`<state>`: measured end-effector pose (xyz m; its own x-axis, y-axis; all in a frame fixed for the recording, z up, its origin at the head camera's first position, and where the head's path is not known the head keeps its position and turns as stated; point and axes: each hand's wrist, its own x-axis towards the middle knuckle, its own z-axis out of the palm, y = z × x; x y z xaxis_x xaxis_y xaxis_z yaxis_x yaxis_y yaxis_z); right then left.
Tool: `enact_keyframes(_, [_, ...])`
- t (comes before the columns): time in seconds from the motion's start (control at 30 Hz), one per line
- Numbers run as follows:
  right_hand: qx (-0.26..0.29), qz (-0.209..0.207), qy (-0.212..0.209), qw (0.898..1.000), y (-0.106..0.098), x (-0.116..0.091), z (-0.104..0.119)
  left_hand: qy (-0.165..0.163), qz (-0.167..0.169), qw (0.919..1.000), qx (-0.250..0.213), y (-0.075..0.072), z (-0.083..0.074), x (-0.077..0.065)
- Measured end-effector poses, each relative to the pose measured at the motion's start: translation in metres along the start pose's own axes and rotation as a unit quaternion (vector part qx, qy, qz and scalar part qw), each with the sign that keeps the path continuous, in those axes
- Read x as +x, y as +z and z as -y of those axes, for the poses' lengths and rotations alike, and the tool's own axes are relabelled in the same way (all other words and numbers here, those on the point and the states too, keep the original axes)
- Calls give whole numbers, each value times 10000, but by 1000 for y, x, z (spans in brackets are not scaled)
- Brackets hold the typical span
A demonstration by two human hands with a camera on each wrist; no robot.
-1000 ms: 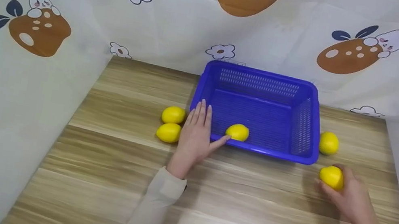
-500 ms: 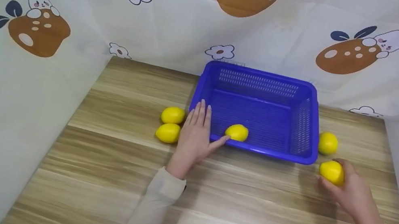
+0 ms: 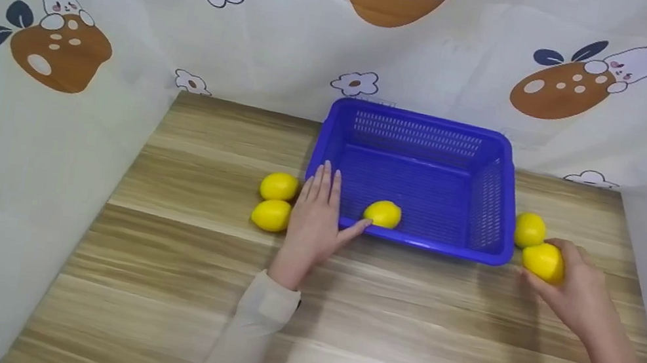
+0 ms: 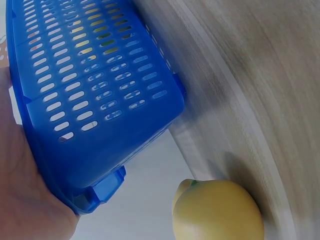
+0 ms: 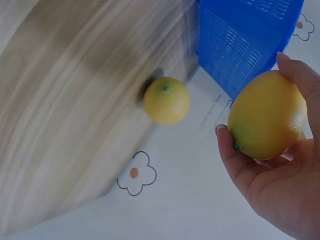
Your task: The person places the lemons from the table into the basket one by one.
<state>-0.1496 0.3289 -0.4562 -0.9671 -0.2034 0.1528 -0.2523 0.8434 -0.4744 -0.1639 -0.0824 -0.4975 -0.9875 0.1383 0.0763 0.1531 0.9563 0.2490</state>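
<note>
In the head view a blue plastic basket with slotted walls stands at the back of the table, one lemon inside near its front wall. My left hand lies with straight fingers over the basket's front left corner, thumb on the front rim. To the right of the basket, my right hand holds a yellow lemon between thumb and fingers. Another lemon sits on the table just behind the held one, beside the basket's right wall; in the right wrist view they stand apart.
Left of the basket, two lemons lie one behind the other close to my left hand. A patterned cloth hangs behind the wooden table and along its sides.
My right hand has moved away from me with the lemon, closer to the lemon beside the basket. The left hand and the basket have stayed in place.
</note>
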Motion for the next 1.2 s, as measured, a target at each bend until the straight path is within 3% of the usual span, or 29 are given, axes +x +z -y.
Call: enact_keyframes(1.2, [61, 339, -120, 9993, -23, 39, 29, -163, 208, 9997, -14, -1, 0, 1])
